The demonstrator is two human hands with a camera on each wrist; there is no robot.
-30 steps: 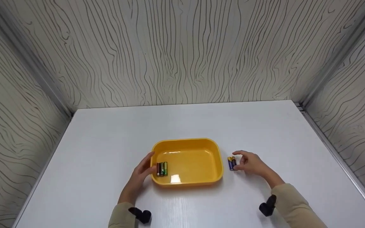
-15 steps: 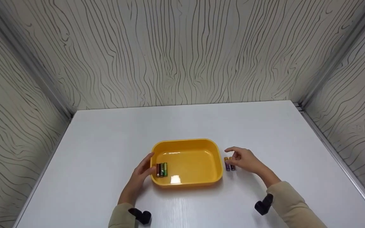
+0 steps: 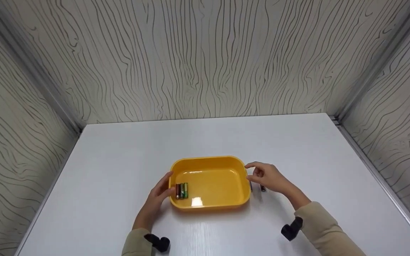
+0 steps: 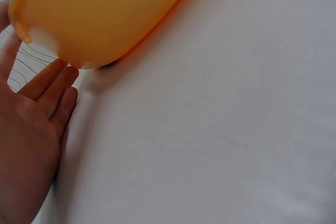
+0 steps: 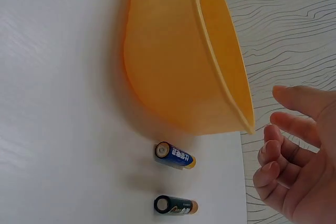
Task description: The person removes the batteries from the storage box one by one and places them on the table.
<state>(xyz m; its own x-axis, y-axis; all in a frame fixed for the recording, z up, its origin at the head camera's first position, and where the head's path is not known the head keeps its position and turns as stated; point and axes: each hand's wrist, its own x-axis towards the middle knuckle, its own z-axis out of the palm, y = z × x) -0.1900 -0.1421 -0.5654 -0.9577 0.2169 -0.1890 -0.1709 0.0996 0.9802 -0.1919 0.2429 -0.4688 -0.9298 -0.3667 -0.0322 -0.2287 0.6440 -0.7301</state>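
Observation:
A yellow tray point(image 3: 212, 185) stands on the table with three batteries point(image 3: 182, 191) side by side at its left end: brownish, dark green and light green. My left hand point(image 3: 157, 197) holds the left rim, thumb over the edge and several fingers along the outer wall, as the left wrist view shows. Beside the tray's right end, my right hand point(image 3: 271, 179) has its thumb and forefinger spread at the rim, holding nothing. Below it in the right wrist view lie a blue battery point(image 5: 176, 154), close to the tray wall, and a dark battery point(image 5: 177, 205), set apart from it.
The white table point(image 3: 119, 153) runs back to a wood-grain patterned panel point(image 3: 198, 64). Similar panels with grey metal corner posts point(image 3: 37, 74) close off both sides. Black wrist cameras point(image 3: 292, 229) hang at the cuffs.
My right hand has moved left to the tray's rim. The blue battery has slid left to the tray, away from the dark one. My left hand and the tray have stayed put.

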